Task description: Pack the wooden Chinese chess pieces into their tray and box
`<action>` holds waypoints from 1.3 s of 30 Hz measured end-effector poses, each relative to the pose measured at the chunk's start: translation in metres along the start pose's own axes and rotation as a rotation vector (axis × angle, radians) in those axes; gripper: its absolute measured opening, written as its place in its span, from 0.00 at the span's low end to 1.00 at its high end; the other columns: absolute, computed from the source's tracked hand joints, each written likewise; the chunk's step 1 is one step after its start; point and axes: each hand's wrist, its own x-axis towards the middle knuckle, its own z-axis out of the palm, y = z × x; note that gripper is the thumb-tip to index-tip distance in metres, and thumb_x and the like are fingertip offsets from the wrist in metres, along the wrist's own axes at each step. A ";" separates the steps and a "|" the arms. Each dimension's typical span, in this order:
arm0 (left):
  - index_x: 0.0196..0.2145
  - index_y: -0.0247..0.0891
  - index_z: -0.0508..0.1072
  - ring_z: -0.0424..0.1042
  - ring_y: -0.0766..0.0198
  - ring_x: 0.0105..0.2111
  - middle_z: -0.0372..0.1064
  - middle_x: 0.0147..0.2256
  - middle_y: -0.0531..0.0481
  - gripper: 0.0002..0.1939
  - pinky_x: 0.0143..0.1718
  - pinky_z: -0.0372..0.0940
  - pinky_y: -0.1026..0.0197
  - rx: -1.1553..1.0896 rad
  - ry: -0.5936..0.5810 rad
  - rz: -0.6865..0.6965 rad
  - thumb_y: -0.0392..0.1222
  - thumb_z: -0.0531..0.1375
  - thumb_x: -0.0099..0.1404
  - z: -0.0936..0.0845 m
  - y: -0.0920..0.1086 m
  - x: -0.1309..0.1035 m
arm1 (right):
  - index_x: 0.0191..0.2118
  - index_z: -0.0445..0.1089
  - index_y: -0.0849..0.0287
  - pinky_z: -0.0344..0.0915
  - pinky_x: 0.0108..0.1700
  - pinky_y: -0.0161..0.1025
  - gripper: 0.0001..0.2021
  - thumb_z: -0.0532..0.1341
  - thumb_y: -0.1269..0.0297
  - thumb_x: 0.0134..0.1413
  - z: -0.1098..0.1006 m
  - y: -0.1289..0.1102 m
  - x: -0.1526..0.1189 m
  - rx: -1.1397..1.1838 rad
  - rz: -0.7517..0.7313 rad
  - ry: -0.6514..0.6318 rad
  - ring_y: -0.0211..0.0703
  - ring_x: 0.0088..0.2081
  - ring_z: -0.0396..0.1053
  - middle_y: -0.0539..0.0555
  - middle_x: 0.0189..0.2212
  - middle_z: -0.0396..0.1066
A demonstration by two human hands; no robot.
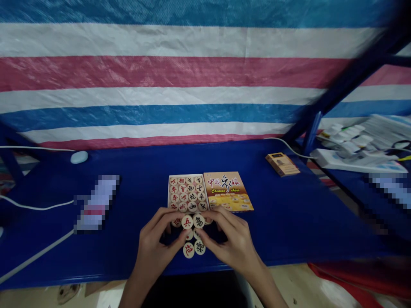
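My left hand [163, 233] pinches a round wooden chess piece with a red character [187, 221] between thumb and fingers. Beside it, my right hand [224, 233] pinches a piece with a black character [198, 221]; the two pieces sit side by side. More pieces lie under and between my hands, partly hidden, among them a red-marked piece [189, 250] and a black-marked piece [199, 247] nearest me. Just beyond my fingertips is an open white box [168, 192] filled with rows of pieces. The printed "Chinese chess" lid [228, 191] lies against its right side.
On the blue table [144, 261] are a blurred-out phone [98, 203] and cables at left, a pale rounded case [79, 157] at back left, and a small yellow-brown box [282, 164] at right. A power strip [359, 161] and clutter lie far right. Striped sheeting hangs behind.
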 end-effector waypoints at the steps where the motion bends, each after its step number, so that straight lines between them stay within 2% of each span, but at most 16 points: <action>1: 0.48 0.45 0.74 0.69 0.71 0.30 0.71 0.43 0.52 0.14 0.30 0.67 0.65 -0.004 0.000 0.000 0.36 0.66 0.65 0.000 0.000 0.000 | 0.50 0.71 0.54 0.70 0.38 0.37 0.14 0.66 0.67 0.59 0.000 0.000 0.000 0.005 0.006 -0.003 0.38 0.36 0.71 0.50 0.37 0.73; 16: 0.47 0.44 0.75 0.69 0.70 0.29 0.72 0.42 0.50 0.13 0.29 0.67 0.64 -0.026 -0.015 0.003 0.37 0.67 0.65 -0.001 -0.002 0.000 | 0.48 0.71 0.52 0.69 0.34 0.38 0.12 0.66 0.61 0.60 0.000 0.004 0.001 0.047 0.026 -0.010 0.38 0.33 0.70 0.50 0.36 0.74; 24: 0.46 0.44 0.75 0.68 0.70 0.28 0.72 0.42 0.50 0.12 0.28 0.67 0.64 -0.018 -0.009 -0.010 0.37 0.66 0.65 -0.001 -0.003 0.000 | 0.49 0.71 0.51 0.71 0.34 0.39 0.11 0.65 0.61 0.62 0.000 0.003 0.000 0.030 0.019 -0.010 0.39 0.33 0.71 0.51 0.36 0.75; 34: 0.47 0.45 0.75 0.67 0.71 0.27 0.71 0.44 0.50 0.13 0.27 0.66 0.65 -0.043 -0.032 -0.057 0.37 0.67 0.65 -0.001 -0.004 -0.003 | 0.51 0.70 0.52 0.71 0.36 0.38 0.14 0.68 0.64 0.60 -0.001 0.004 0.001 0.040 -0.014 -0.009 0.38 0.35 0.72 0.50 0.37 0.74; 37: 0.47 0.46 0.75 0.70 0.68 0.32 0.71 0.44 0.50 0.13 0.31 0.68 0.63 0.001 -0.007 -0.051 0.38 0.67 0.65 -0.002 -0.004 -0.003 | 0.50 0.71 0.52 0.71 0.39 0.39 0.14 0.68 0.65 0.59 -0.002 0.002 0.003 0.016 -0.009 0.013 0.39 0.37 0.73 0.50 0.38 0.75; 39: 0.47 0.45 0.76 0.72 0.63 0.38 0.71 0.45 0.48 0.12 0.37 0.69 0.59 0.073 0.071 -0.073 0.40 0.66 0.65 -0.003 -0.005 -0.001 | 0.49 0.72 0.52 0.71 0.41 0.41 0.13 0.68 0.65 0.59 -0.002 0.001 0.005 -0.016 0.016 0.066 0.42 0.40 0.73 0.51 0.39 0.76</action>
